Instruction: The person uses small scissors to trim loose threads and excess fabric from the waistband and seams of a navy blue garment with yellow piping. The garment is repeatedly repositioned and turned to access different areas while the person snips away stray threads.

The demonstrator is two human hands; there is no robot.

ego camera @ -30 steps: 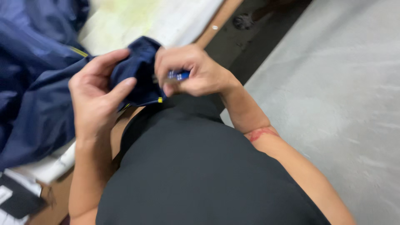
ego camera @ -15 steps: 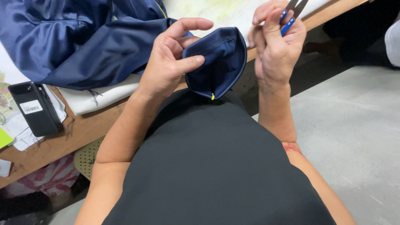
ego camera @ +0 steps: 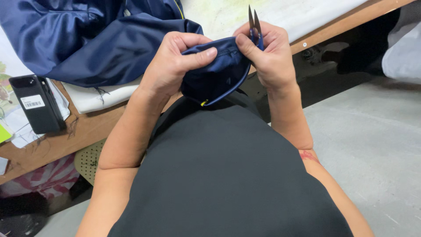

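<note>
1. Workshop setting: a wooden counter (ego camera: 92,127) with a pale cloth covering runs across the upper part of the head view, above a grey concrete floor (ego camera: 372,145). The counter serves as landmark for all positions below.

2. Folded dark-blue satin fabric piece with a yellow stitch mark (ego camera: 217,72): held in the air just off the counter's near edge, above the person's black-clad torso. It appears light, soft and limp, with a smooth, probably slippery face; the stitched rim looks like the firmest place to take hold.

3. Left hand (ego camera: 175,61): closed on the fabric piece, thumb pressed across its upper rim and fingers curled behind, near the counter's edge.

4. Right hand (ego camera: 269,57): closed in a pinch on the opposite side of the same rim, so the piece hangs as a small pouch between the two grips. The same hand also holds the small blue-handled thread snips with narrow metal blades (ego camera: 254,24).

5. Thread snips: blades point upward and away from the fabric, over the counter's cloth, tips close together.

6. Large dark-blue satin garment (ego camera: 87,39): heaped on the counter, well to the left of the hands.

7. Black rectangular device bearing a white label (ego camera: 37,103): lying on the counter's left end, beside loose threads.
</note>
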